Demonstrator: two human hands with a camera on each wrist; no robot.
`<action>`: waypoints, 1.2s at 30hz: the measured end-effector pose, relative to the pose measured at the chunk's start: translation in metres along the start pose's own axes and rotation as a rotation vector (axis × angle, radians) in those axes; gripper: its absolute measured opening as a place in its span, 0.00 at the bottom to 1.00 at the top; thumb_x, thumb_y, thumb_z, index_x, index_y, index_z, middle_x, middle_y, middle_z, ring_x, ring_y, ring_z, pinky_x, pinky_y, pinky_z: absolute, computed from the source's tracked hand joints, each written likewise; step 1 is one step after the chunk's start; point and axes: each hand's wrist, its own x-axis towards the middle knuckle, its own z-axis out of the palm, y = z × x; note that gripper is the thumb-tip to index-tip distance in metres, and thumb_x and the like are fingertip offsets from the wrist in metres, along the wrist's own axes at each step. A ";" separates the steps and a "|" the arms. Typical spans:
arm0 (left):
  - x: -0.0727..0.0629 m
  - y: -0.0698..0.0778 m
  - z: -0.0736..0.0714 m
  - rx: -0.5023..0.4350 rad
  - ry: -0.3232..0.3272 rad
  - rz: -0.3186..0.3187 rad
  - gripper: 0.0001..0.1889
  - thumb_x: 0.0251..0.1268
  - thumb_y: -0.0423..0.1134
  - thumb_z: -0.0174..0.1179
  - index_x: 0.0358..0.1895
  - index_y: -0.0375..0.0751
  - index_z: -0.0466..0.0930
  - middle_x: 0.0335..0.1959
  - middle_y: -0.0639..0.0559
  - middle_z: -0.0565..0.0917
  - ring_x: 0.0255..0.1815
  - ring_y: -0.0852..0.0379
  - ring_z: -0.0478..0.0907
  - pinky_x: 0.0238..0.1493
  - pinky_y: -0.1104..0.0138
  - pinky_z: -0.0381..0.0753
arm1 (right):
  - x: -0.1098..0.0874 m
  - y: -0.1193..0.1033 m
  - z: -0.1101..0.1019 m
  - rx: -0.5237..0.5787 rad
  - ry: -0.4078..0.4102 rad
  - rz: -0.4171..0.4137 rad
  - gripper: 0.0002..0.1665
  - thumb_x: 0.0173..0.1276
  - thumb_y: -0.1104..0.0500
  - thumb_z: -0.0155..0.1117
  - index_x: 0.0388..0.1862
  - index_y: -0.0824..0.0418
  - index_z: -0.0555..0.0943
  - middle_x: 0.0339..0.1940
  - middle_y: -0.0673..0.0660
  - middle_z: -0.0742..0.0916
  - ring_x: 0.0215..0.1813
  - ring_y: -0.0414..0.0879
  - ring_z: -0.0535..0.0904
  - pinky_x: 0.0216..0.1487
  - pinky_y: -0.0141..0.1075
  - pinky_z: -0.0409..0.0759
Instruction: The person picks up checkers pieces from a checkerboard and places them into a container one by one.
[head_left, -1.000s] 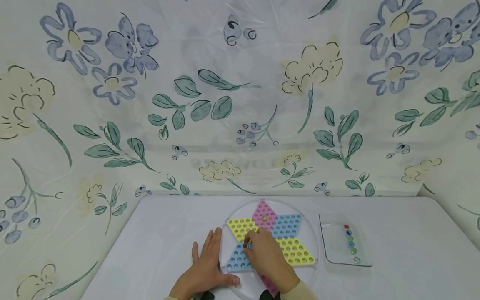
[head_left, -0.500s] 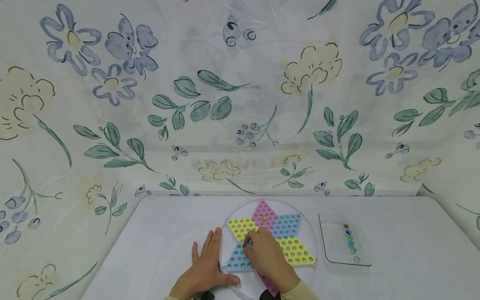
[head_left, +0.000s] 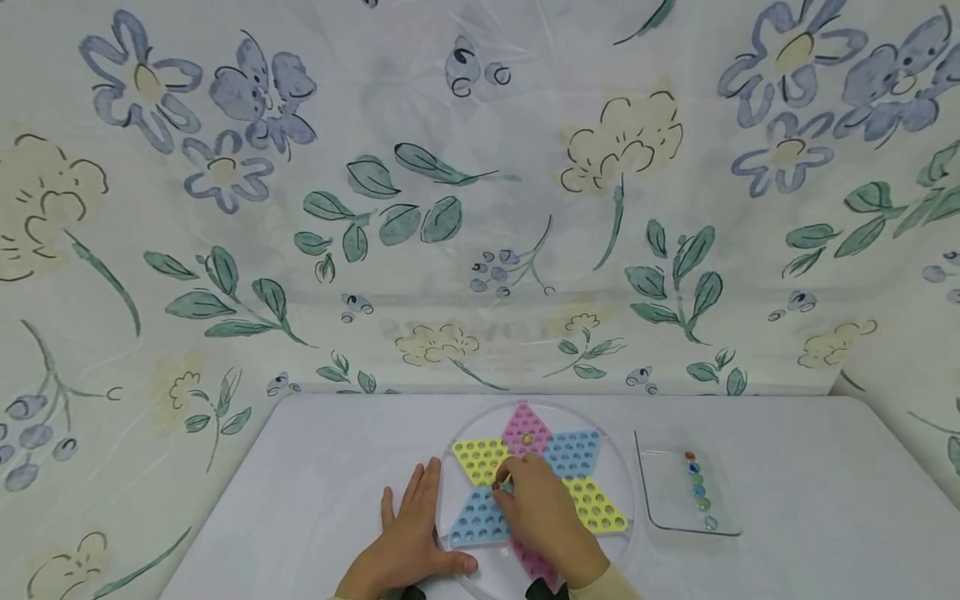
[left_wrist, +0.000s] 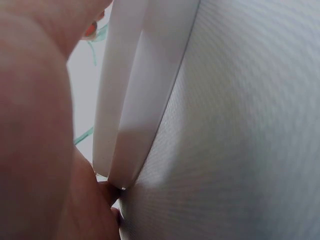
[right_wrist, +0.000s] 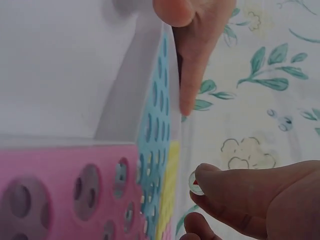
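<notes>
In the head view, a round Chinese checkers board (head_left: 600,504) with a pink, yellow and blue star of holes lies on the white table. My left hand (head_left: 408,533) rests at its left side, fingers straight and thumb over the rim. The left wrist view shows the board's white side wall (left_wrist: 142,95) close by the hand. Over the middle of the star, my right hand (head_left: 546,512) pinches a marble (right_wrist: 193,184) between thumb and forefinger. The marble is clear glass with red inside. One yellow marble (head_left: 527,439) sits in the far pink point.
Right of the board stands a clear shallow tray (head_left: 663,492) with several marbles (head_left: 698,492) in a row, mostly green and blue. Behind the table hangs a flowered curtain (head_left: 480,208).
The right hand has shifted slightly to the right over the board with the marble in its pinch. The left hand keeps its place, and the view tilts a little.
</notes>
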 end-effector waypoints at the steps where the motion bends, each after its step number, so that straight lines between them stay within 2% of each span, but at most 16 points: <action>1: 0.000 0.000 0.000 0.001 -0.002 -0.003 0.76 0.36 0.69 0.77 0.79 0.27 0.39 0.81 0.32 0.45 0.81 0.34 0.35 0.68 0.32 0.20 | 0.000 0.000 -0.001 0.001 0.006 -0.006 0.06 0.65 0.59 0.71 0.38 0.58 0.83 0.32 0.50 0.78 0.31 0.39 0.71 0.30 0.32 0.74; 13: -0.001 0.001 0.000 0.026 -0.025 -0.062 0.77 0.35 0.70 0.77 0.80 0.28 0.39 0.81 0.32 0.46 0.81 0.33 0.35 0.68 0.31 0.21 | -0.004 -0.001 -0.015 -0.002 0.049 -0.011 0.05 0.66 0.59 0.70 0.39 0.57 0.83 0.36 0.52 0.81 0.37 0.44 0.77 0.35 0.37 0.78; 21: 0.000 0.000 -0.001 0.023 -0.019 -0.067 0.77 0.34 0.70 0.77 0.80 0.28 0.39 0.81 0.32 0.46 0.81 0.33 0.35 0.68 0.31 0.22 | -0.004 0.004 -0.022 -0.030 0.087 0.008 0.06 0.64 0.59 0.72 0.36 0.57 0.82 0.32 0.51 0.80 0.33 0.42 0.75 0.32 0.35 0.75; 28: 0.000 0.001 -0.001 0.013 -0.024 -0.059 0.77 0.35 0.69 0.77 0.80 0.28 0.38 0.81 0.32 0.45 0.81 0.33 0.34 0.68 0.31 0.20 | -0.006 0.005 -0.030 0.005 0.091 0.029 0.06 0.66 0.59 0.70 0.41 0.58 0.84 0.36 0.53 0.81 0.35 0.43 0.76 0.33 0.36 0.76; 33: 0.001 0.001 0.000 0.008 -0.032 -0.066 0.77 0.35 0.69 0.77 0.80 0.28 0.38 0.81 0.31 0.45 0.81 0.33 0.34 0.68 0.32 0.20 | -0.007 0.007 -0.039 0.029 0.114 0.057 0.08 0.67 0.58 0.70 0.42 0.59 0.84 0.36 0.54 0.81 0.35 0.43 0.77 0.32 0.36 0.76; 36: 0.002 0.002 0.000 0.008 -0.034 -0.072 0.78 0.34 0.70 0.77 0.80 0.28 0.38 0.81 0.31 0.46 0.81 0.33 0.34 0.68 0.32 0.19 | -0.007 0.011 -0.043 0.045 0.123 0.046 0.08 0.67 0.59 0.70 0.42 0.60 0.84 0.35 0.54 0.81 0.33 0.42 0.76 0.31 0.35 0.75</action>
